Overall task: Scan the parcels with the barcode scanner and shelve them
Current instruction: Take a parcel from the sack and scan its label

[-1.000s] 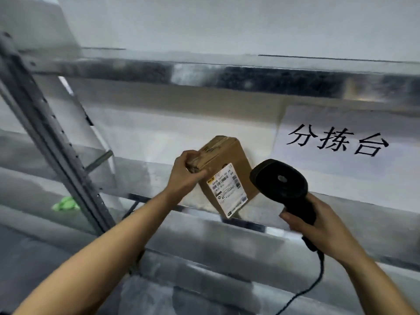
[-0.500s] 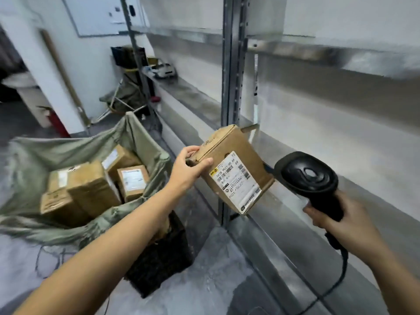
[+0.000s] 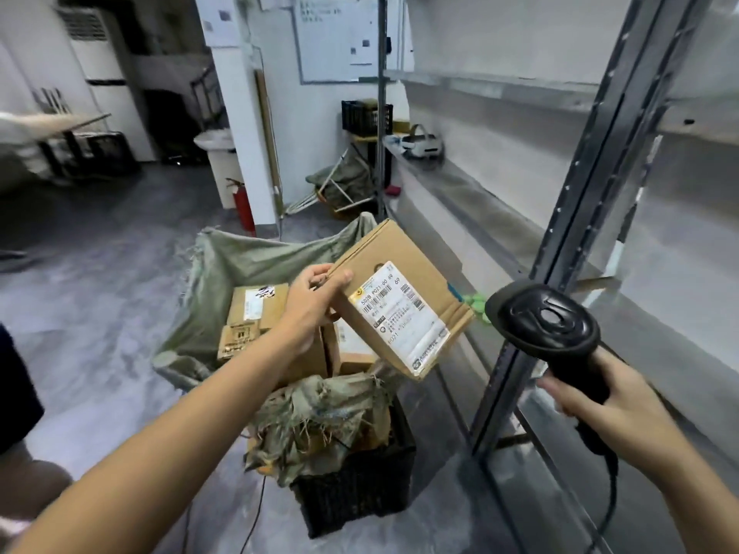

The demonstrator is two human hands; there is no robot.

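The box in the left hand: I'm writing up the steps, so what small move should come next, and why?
Probably tilt the scanner toward the label and scan. The left hand holds the box by its top corner, label facing up, while the right hand grips the scanner just beside it, its head not aimed at the label.

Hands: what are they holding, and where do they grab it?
The left hand grips the cardboard box by its upper corner; the right hand holds the scanner by its handle.
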